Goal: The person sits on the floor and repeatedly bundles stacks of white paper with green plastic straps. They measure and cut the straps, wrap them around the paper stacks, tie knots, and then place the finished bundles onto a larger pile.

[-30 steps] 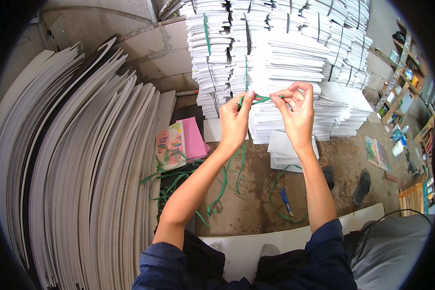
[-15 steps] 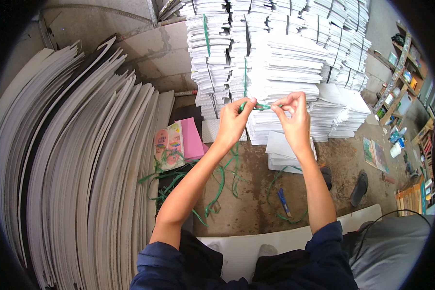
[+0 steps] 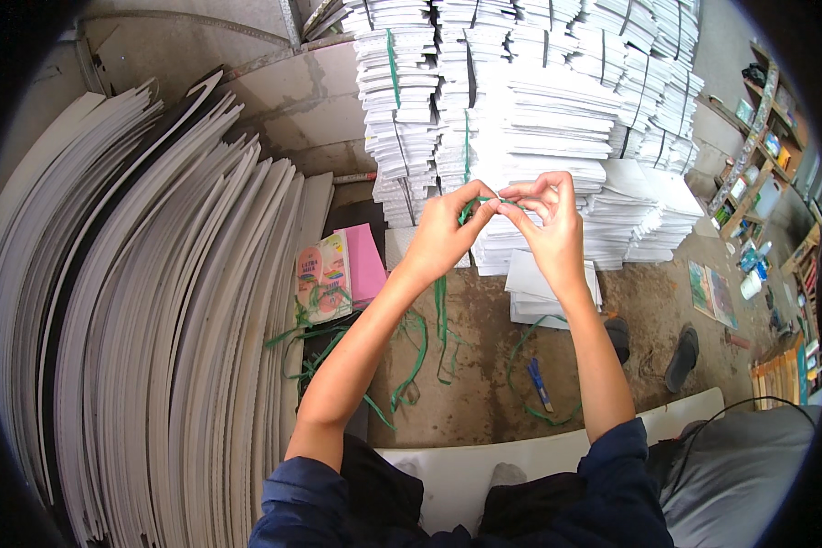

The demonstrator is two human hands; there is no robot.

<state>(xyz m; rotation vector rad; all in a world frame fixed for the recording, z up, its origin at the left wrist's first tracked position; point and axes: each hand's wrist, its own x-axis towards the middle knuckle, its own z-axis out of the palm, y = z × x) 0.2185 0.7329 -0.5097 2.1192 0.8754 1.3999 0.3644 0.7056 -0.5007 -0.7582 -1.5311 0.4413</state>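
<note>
Left hand (image 3: 443, 233) & right hand (image 3: 548, 228) pinching green strap (image 3: 470, 208), paper stacks (image 3: 539, 119), dirt floor (image 3: 484, 384)

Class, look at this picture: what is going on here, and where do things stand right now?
A person holds both hands up in front of tall stacks of white paper. The left hand and right hand pinch a thin green strap between their fingertips, close together. The strap hangs down from the left hand to the dirt floor, where more green straps lie loose. Large white sheets lean on edge at the left, with a pink booklet beside them.
</note>
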